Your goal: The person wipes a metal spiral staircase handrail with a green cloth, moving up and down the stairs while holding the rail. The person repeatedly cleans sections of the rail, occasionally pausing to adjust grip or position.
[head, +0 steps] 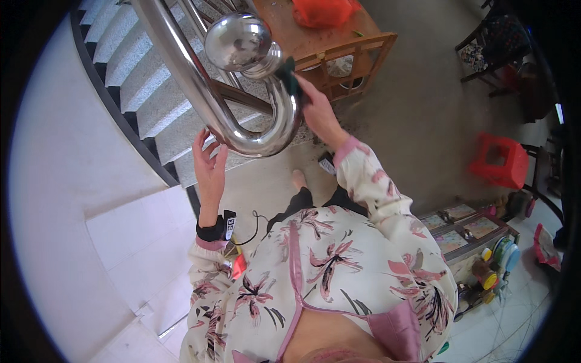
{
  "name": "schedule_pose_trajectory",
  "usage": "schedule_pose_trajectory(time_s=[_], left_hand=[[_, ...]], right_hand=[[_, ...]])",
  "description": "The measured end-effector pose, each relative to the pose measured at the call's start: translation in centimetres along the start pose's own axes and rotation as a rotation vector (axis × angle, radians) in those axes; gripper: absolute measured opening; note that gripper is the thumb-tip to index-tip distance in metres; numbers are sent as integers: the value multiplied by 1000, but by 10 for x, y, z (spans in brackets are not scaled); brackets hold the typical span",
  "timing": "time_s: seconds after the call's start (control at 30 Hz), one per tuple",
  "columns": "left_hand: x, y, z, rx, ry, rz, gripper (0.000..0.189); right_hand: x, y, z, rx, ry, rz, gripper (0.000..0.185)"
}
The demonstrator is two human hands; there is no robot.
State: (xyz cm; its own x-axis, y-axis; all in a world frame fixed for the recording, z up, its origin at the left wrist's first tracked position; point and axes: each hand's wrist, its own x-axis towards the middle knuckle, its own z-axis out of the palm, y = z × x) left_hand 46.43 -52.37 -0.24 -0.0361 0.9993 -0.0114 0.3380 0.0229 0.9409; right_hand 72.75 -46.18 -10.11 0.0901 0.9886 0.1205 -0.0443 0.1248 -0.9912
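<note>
A polished stainless-steel stair handrail (pixel 181 63) bends back on itself in a U-shaped end in front of me. Inside the bend stands a shiny ball finial (pixel 238 41) on a ringed metal neck (pixel 263 63). My right hand (pixel 320 111) presses a dark green scouring pad or cloth (pixel 288 76) to the outer side of the curve, near the neck; the pad is blurred. My left hand (pixel 209 159) is raised at the lower left of the bend. Its fingers are spread and hold nothing; the fingertips are at the tube, and whether they touch it I cannot tell.
Granite-like stair steps (pixel 159 102) climb at the upper left beside a white wall (pixel 59 159). A wooden cabinet (pixel 317 45) with a red plastic bag (pixel 324 11) stands beyond the rail. To the right are a red plastic stool (pixel 501 161) and a low cabinet (pixel 476 249) with jars.
</note>
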Motion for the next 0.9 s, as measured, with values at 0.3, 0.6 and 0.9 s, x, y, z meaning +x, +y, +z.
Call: schedule_pose_trajectory(time_s=[0.3, 0.6, 0.9], left_hand=[[20, 9, 6, -57, 58, -32, 53], [16, 11, 6, -109, -34, 45, 58], [36, 14, 41, -80, 216, -46, 59]], right_hand=[[-83, -70, 19, -622, -111, -466, 39], [-61, -24, 38, -15, 411, -165, 43], [-112, -48, 60, 456, 517, 162, 54]])
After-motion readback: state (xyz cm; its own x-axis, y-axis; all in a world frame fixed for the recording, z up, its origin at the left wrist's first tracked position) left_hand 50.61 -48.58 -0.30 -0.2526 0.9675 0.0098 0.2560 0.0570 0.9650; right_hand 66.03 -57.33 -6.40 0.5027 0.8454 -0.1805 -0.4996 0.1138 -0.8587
